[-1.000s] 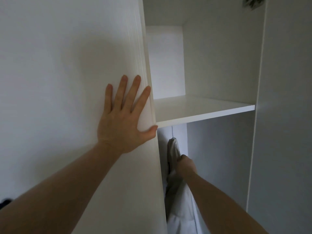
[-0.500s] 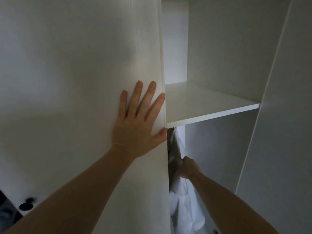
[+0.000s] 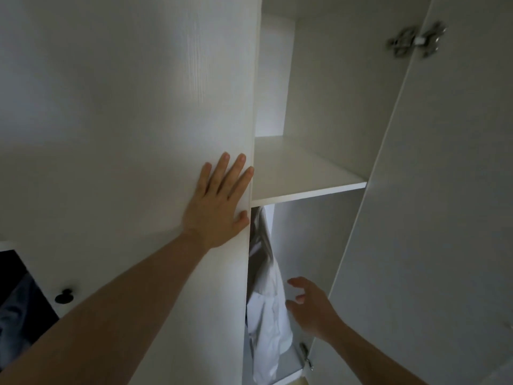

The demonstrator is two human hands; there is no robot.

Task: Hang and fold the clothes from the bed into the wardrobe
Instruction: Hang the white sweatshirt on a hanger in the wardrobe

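White wardrobe interior (image 3: 327, 87): bare shelf (image 3: 299, 176) above the hanging space, door (image 3: 444, 218) swung open at right with metal hinge (image 3: 416, 41), black knob (image 3: 63, 295) lower left. Left hand (image 3: 219, 207) flat, fingers straight, pressed on the closed door panel (image 3: 125, 120); right hand (image 3: 311, 304), half a second ago gripping the white garment (image 3: 266, 301), now released, fingers spread just beside it; garment hanging under the shelf, so this item judged hung. No brand, label or legible writing.

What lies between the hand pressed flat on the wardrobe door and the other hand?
In the head view, the hanging white shirt lies between the left hand and right hand.
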